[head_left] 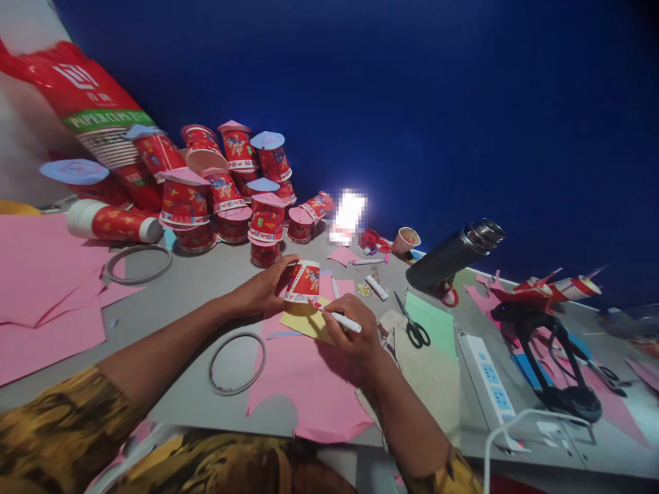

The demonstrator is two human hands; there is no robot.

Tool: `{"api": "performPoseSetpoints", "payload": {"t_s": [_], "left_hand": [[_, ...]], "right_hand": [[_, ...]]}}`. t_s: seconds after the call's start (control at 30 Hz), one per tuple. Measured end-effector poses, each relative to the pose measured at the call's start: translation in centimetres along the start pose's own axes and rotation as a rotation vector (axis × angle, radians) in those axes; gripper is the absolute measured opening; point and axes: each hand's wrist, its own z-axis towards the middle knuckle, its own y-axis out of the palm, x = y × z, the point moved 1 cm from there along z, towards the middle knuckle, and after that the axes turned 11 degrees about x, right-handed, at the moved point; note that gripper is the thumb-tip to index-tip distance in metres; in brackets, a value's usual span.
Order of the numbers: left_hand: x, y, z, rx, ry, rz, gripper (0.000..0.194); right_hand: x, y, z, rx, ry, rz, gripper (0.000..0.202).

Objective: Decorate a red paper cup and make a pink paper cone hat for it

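My left hand (268,287) grips a red printed paper cup (305,280) by its left side. The cup rests upside down or tilted over a yellow paper sheet (305,322); which of the two I cannot tell. In my right hand (351,326) is a white marker (344,321), its tip at the lower edge of the cup. Pink paper (309,391) with a curved cut-out lies under both hands. Just left of that paper is a grey ring (237,392).
Decorated paper cups (185,199) stand stacked at the back left, near another ring (139,280). To the right are scissors (416,331), green paper (432,322), a dark thermos (447,257), a power strip (489,384) and a black headset-like strap (556,370).
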Motion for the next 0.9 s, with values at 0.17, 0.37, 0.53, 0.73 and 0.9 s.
{"api": "performPoseSetpoints", "payload": {"t_s": [0.17, 0.37, 0.53, 0.73, 0.9], "left_hand": [[-0.16, -0.01, 0.04, -0.004, -0.006, 0.029, 0.096], [0.23, 0.0, 0.08, 0.0, 0.002, 0.023, 0.095], [0.22, -0.03, 0.17, 0.015, 0.011, 0.054, 0.095], [-0.01, 0.04, 0.0, 0.0, 0.009, 0.027, 0.094], [0.12, -0.04, 0.1, -0.004, -0.011, 0.034, 0.095]], "right_hand": [[0.14, -0.03, -0.05, 0.0, 0.009, -0.04, 0.01], [0.22, -0.13, -0.2, -0.014, 0.024, -0.031, 0.008], [0.1, 0.0, -0.13, 0.013, 0.007, -0.054, 0.011], [-0.02, 0.11, -0.03, -0.022, 0.035, -0.001, 0.008], [0.11, -0.01, -0.1, -0.015, 0.023, -0.027, 0.01]]}}
